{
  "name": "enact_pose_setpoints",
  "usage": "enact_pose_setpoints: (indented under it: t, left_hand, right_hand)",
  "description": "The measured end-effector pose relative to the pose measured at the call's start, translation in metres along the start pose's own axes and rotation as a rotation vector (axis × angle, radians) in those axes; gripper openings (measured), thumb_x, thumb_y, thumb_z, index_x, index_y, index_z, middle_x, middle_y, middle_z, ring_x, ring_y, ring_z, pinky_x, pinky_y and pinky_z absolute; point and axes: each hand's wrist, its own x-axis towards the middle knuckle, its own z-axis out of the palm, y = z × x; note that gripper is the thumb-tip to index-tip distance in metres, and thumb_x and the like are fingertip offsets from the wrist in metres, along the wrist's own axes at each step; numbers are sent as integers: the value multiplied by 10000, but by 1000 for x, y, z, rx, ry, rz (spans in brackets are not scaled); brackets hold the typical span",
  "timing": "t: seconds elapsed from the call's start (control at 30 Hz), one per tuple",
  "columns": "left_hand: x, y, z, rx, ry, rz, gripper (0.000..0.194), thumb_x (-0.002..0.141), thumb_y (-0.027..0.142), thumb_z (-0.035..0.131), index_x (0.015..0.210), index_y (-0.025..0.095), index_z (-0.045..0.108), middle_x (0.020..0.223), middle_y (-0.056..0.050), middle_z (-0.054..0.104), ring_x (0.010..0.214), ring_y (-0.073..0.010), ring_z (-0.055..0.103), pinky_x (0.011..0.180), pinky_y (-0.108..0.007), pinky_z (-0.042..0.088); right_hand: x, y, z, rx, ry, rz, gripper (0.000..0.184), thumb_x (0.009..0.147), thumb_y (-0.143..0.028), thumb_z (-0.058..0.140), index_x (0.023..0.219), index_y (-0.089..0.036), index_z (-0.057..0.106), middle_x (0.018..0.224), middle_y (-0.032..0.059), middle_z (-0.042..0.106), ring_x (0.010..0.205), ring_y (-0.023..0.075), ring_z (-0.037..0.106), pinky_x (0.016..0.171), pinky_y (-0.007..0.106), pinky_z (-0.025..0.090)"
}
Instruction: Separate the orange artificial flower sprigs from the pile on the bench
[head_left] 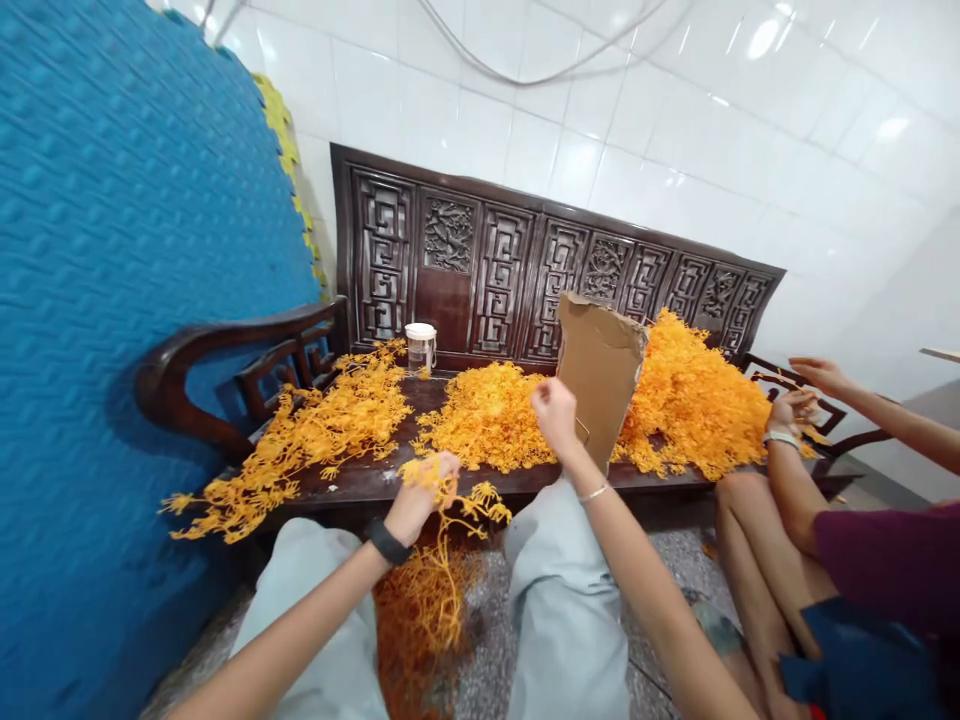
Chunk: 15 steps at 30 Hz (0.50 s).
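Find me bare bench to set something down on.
Bare wood shows in front of the jar, between the left orange pile and the middle orange pile, reaching the front edge near the left hand. Right of the cardboard, the big orange pile crowds the bench.

Three heaps of orange branching sprigs [495,410] lie on one carved wooden bench [442,310], with four hands in view.
Besides the heaps, there is one bunch [444,525] in the person's left hand [426,492] and one mass [427,605] lower down, between two pale trouser legs [566,590]; the single sprigs are too tangled to be counted. The person's right hand [556,414] and two hands of one co-worker [821,376] complete the four. I count also three wristbands [388,541], one lidded jar [421,350], one cardboard piece [600,370] and two armrests [176,370].
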Motion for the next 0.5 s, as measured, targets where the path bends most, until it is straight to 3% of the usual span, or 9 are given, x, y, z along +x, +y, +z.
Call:
enact_pose_setpoints:
  t: [0.07,0.2,0.33,0.5]
  left_hand:
    - [-14,2,-12,20,34,2,290,760,424,454,559,218,421,389,64,399,357,-107,333,421,-235,249]
    - [-37,-2,-38,39,139,-62,285,742,444,468,578,212,441,387,62,413,366,-108,330,407,-214,213]
    - [-38,-8,-45,11,212,-137,302,719,480,481,595,207,441,400,70,409,350,-91,278,382,-196,140]
    - [-36,-20,-30,21,195,-152,333,705,518,460,596,203,461,376,59,438,342,-82,278,360,-190,134]
  right_hand:
    - [28,17,-18,55,85,147,123,691,-196,483,766,-131,557,695,62,597,621,144,534,640,272,411]
    - [70,39,-33,127,-80,131,160,654,-210,554,782,-118,581,694,51,620,622,121,552,619,234,422]
    - [86,47,-8,123,-194,146,86,573,-182,623,646,-136,620,623,15,623,600,113,543,599,218,410]
    - [92,60,39,88,-180,292,74,575,-212,618,586,-139,625,557,11,614,547,122,545,559,224,406]
